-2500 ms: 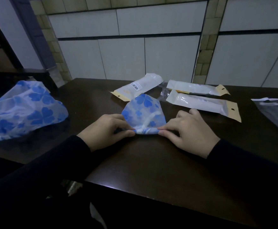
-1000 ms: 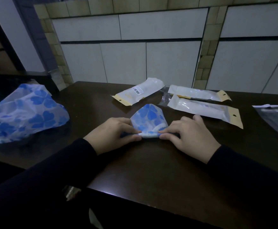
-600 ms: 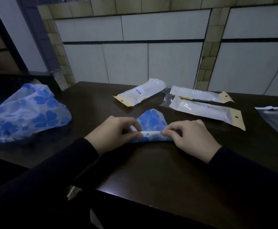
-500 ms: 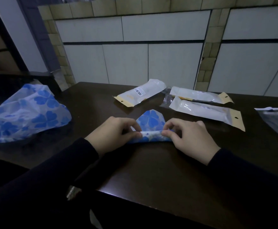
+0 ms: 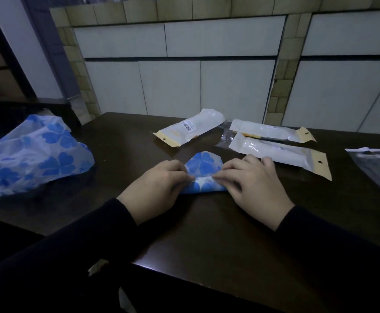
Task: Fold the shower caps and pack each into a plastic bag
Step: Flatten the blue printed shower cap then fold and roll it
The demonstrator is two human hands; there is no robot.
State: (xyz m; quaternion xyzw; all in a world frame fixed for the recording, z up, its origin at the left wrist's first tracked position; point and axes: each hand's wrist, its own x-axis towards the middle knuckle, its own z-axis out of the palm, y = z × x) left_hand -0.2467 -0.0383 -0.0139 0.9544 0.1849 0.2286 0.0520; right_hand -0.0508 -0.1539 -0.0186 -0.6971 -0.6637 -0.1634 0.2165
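Both hands, left hand (image 5: 156, 186) and right hand (image 5: 252, 184), pinch the shower cap (image 5: 203, 175) lying between them.

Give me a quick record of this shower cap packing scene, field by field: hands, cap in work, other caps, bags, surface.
left hand: left hand pinches the rolled near edge of the cap
right hand: right hand pinches the same edge from the other side
cap in work: blue-flowered shower cap, partly rolled, on the table
other caps: unfolded cap pile at far left
bags: three white packets behind the cap; clear bag at right edge
surface: dark table
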